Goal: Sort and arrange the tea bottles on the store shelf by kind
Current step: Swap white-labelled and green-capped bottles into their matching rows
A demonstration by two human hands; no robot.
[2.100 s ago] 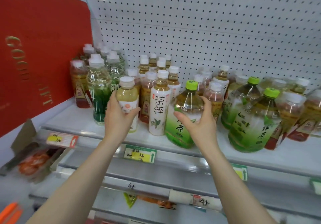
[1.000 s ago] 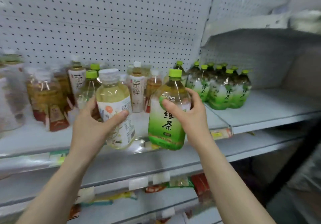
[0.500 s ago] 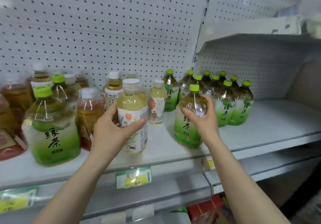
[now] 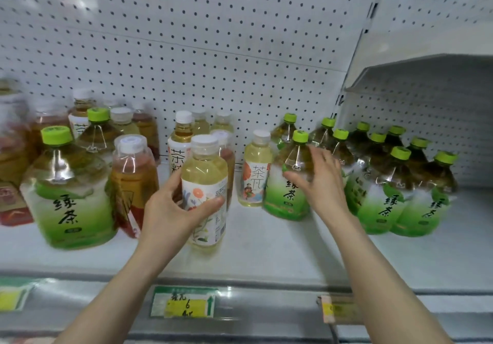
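Note:
My left hand [image 4: 170, 210] grips a pale yellow tea bottle [image 4: 205, 181] with a white cap and a flowered label, held just above the shelf [image 4: 266, 253] at its front. A green tea bottle [image 4: 289, 197] with a lime cap stands on the shelf beside a cluster of matching green tea bottles [image 4: 394, 183]. My right hand [image 4: 318, 181] lies against its right side, fingers spread and thumb across its front. A second pale yellow bottle [image 4: 256, 173] stands between the two hands, further back.
At the left stand a large green tea bottle [image 4: 66, 191], amber and red-labelled bottles [image 4: 133, 181] and white-labelled tea bottles [image 4: 180, 146]. A white pegboard backs the shelf. Price tags [image 4: 184, 302] line the front rail. A higher shelf juts out at upper right.
The view swung right along the shelf with both bottles carried. The green tea bottle now stands next to the matching cluster and my right hand's fingers have spread. My left hand still holds the yellow bottle.

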